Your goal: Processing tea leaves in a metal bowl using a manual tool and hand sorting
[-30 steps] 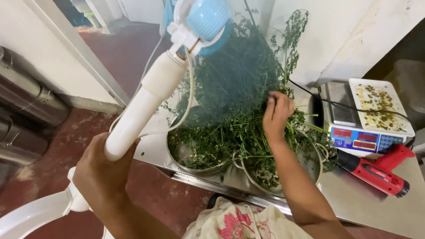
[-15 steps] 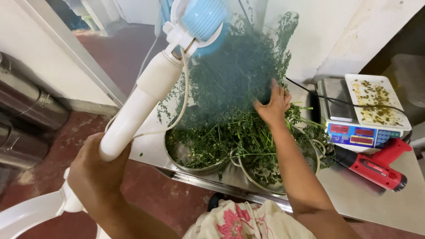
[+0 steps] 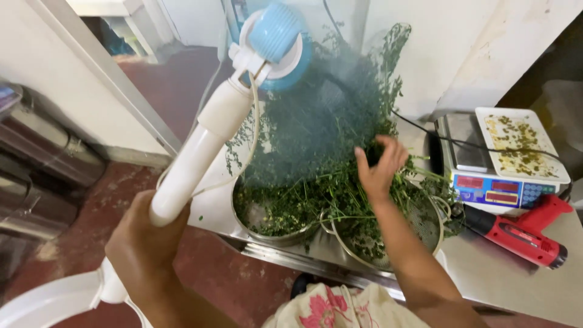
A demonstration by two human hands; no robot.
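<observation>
Head view, looking down. The left hand [image 3: 146,240], at about 8 o'clock in the picture, is clenched round the lower end of a white tubular handle [image 3: 200,152]; the fingers wrap the tube and hide its base. The handle rises toward 1 o'clock and ends in a round blue head [image 3: 276,36] with a white collar, which lies against the top of a tall bunch of green leafy stems [image 3: 328,121]. A white cord [image 3: 252,146] hangs beside the handle.

The right hand [image 3: 379,170], near centre, is pressed into the bunch with fingers spread and curled among the stems; the fingertips [image 3: 395,146] point toward 12 o'clock and are partly buried in the leaves, so whether they grip any stem cannot be told. The greenery lies above and to both sides of these fingers, and under the palm.

Below the bunch stand two metal vessels, touching or nearly so: a steel bowl [image 3: 270,234] at 7 o'clock of the right hand and a mesh strainer [image 3: 419,225] at 5 o'clock, both holding leaves. At 3 o'clock sits a weighing scale [image 3: 498,188] bearing a white tray [image 3: 519,143]; a red power tool [image 3: 522,234] lies at 4 o'clock on the steel counter [image 3: 516,285].
</observation>
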